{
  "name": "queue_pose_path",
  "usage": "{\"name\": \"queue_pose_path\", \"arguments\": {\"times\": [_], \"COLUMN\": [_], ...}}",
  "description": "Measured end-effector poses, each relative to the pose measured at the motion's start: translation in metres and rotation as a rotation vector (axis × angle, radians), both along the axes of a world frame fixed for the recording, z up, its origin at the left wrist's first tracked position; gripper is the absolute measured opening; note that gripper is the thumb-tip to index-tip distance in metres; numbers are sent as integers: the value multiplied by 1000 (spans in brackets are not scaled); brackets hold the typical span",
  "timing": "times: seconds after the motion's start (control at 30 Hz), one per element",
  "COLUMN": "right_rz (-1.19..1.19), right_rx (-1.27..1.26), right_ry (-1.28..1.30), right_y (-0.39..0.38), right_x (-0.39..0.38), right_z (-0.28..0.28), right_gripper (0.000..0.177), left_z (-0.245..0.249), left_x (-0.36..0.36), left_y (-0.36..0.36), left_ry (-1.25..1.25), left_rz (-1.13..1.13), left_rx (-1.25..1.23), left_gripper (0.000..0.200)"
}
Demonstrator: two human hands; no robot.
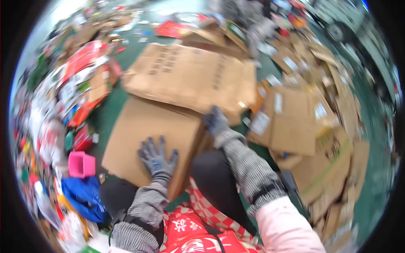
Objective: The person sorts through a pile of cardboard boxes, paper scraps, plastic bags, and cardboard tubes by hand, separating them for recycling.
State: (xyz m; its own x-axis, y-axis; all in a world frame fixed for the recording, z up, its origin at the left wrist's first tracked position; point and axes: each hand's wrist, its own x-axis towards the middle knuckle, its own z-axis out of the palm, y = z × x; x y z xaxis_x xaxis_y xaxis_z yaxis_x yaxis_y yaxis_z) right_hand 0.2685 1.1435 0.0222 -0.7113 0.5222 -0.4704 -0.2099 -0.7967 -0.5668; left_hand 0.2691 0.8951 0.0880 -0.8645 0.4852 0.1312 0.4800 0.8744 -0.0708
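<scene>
Brown printed cardboard (190, 78) lies long-ways left-to-right, right hand (217, 121) at its near edge (can't tell the grip), left hand (158, 159) spread on a plain box (126, 139).

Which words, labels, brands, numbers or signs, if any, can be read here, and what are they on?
None reads clearly.
Red apron with checkered trim: large white characters, blurred and partly cut off.
Large flat brown piece with dark print: rows of print, too blurred.
Brown cardboard at the right: white labels, too small and blurred.
Grey glove on the left hand: blue mark, unreadable.
</scene>
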Motion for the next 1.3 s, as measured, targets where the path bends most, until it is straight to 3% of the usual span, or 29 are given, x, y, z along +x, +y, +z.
{"name": "queue_pose_path", "arguments": {"times": [0.03,0.07,0.17,0.2,0.23,0.3,0.33,0.37,0.4,0.43,0.5,0.53,0.67,0.73,0.83,0.9,0.93,0.97,1.0,1.03,1.1,1.13,1.17,1.23,1.3], "right_rz": [11,-116,124,69,-7,-394,-575,-725,-859,-999,-1262,-1376,-1253,-1166,-1128,-1085,-1197,-1319,-1268,-1322,-1433,-1434,-1200,-925,-1000], "right_rx": [165,133,-127,-128,32,-14,13,391,485,277,343,129,323,412,650,518,327,254,66,216,-47,-52,-335,-602,-453], "right_ry": [5,-77,-9,-16,35,-21,-243,-448,-634,-780,-401,316,-259,-370,-487,-911,-731,-472,-670,-723,-535,-540,-800,-1036,208], "right_y": [-2,-6,3,12,23,40,68,75,87,107,175,204,249,260,244,203,177,170,157,154,141,133,129,129,139], "right_x": [8,13,70,91,124,195,236,283,324,348,412,429,429,408,363,339,324,316,306,301,290,286,283,285,288], "right_z": [1,18,40,16,-23,-38,-81,-105,-127,-131,-187,-185,-107,-71,-76,-107,-99,-137,-109,-142,-152,-168,-201,-216,-203], "right_gripper": [39,40,26,26,25,21,18,15,12,17,33,44,42,36,21,29,35,38,39,40,40,40,40,40,43], "left_z": [-2,-6,-20,-22,-22,-21,-21,-21,-19,-22,-24,-24,-28,-28,-33,-32,-33,-32,-27,-26,-25,-24,-25,-27,-27], "left_x": [2,5,10,6,5,3,3,3,4,3,1,1,1,0,-5,-4,-4,-4,-1,0,0,0,0,2,1], "left_y": [3,7,8,6,3,3,5,5,5,5,4,4,-2,-2,-6,-4,-1,1,6,6,7,8,9,7,7], "left_ry": [42,72,168,161,148,131,119,110,105,109,111,123,171,171,215,184,180,179,157,158,153,152,163,171,178], "left_rz": [1,-4,-7,-62,-33,-13,15,49,48,50,76,87,65,7,-24,-33,-3,34,54,54,40,38,33,37,2], "left_rx": [-25,-63,-123,-119,-131,-142,-173,-206,-213,-201,-258,-280,-274,-199,-188,-191,-215,-242,-272,-282,-276,-282,-284,-285,-244], "left_gripper": [65,64,61,61,61,61,60,60,59,59,59,59,58,57,56,56,56,57,57,57,56,56,56,56,56]}}
